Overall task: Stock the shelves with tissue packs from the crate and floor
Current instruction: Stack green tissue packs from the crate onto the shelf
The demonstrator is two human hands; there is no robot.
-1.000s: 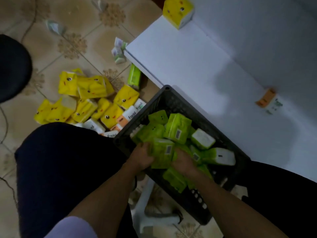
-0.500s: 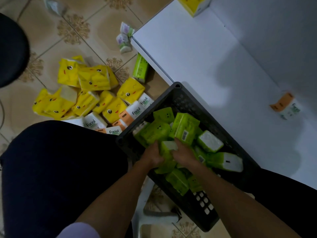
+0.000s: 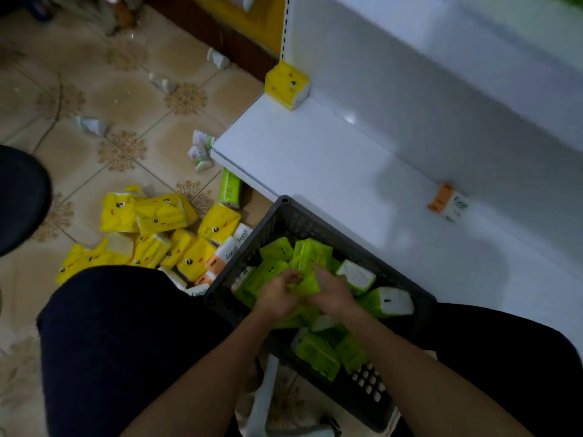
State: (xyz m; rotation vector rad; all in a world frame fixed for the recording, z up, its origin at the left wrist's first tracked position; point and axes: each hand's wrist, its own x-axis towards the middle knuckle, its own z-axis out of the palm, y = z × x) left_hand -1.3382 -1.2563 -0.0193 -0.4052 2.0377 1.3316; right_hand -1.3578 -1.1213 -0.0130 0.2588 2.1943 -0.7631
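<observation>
Inside the crate [image 3: 252, 244], my left hand [image 3: 277, 299] and right hand [image 3: 336, 294] closed their grip on green tissue packs [image 3: 310, 283], bunching them for shelving.

Dim room with a tiled floor.
Beige floor tiles [image 3: 79, 184] bore brown floral medallions [image 3: 186, 98] where their corners met. A white shelf unit [image 3: 331, 171] stood at the right, a dark brown plinth [image 3: 217, 29] beyond it; the light was weak.

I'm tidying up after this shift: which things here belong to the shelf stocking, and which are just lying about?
Job: black crate; green packs in it, which the left hand and right hand grip; yellow packs on the floor; white shelf.
Lying about: dark round seat at the left edge; crumpled scraps on the tiles.
</observation>
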